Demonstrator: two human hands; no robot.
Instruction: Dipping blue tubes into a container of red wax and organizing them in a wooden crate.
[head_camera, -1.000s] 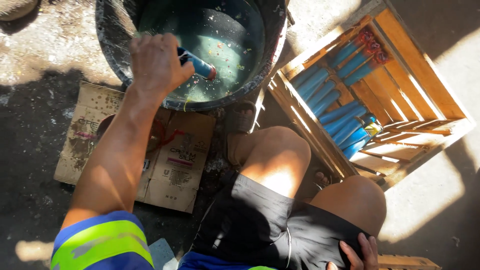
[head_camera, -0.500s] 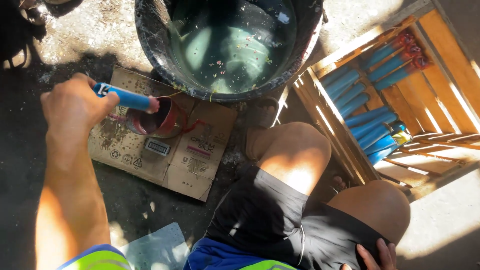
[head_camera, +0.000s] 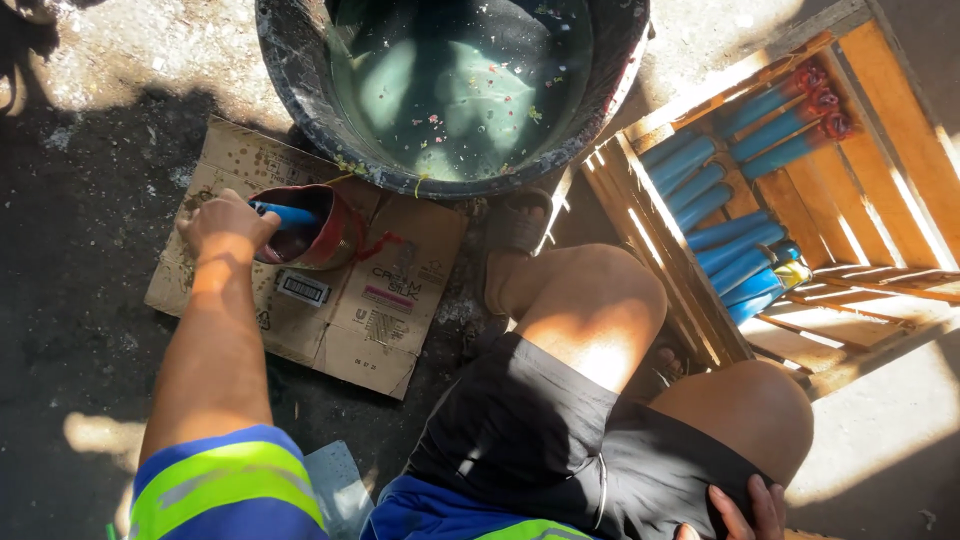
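My left hand (head_camera: 225, 227) grips a blue tube (head_camera: 285, 213) and holds its tip down inside a small red pot (head_camera: 320, 232). The pot stands on a flattened cardboard sheet (head_camera: 380, 310) on the ground. Just beyond it sits a large black tub (head_camera: 300, 100) full of greenish water with floating specks. My right hand (head_camera: 745, 512) rests on my right thigh at the bottom edge, fingers spread, holding nothing. Only its fingertips show.
A wooden slatted crate (head_camera: 900, 130) at the right holds several blue tubes (head_camera: 715, 215), some with red ends. My bent knees (head_camera: 600, 300) and a sandalled foot (head_camera: 520, 225) lie between tub and crate. The ground is dark, dusty concrete with sunlit patches.
My left hand carried the blue tube from the tub's water down to the left, over the cardboard, and now dips it into the red pot. The right hand stayed on the thigh.
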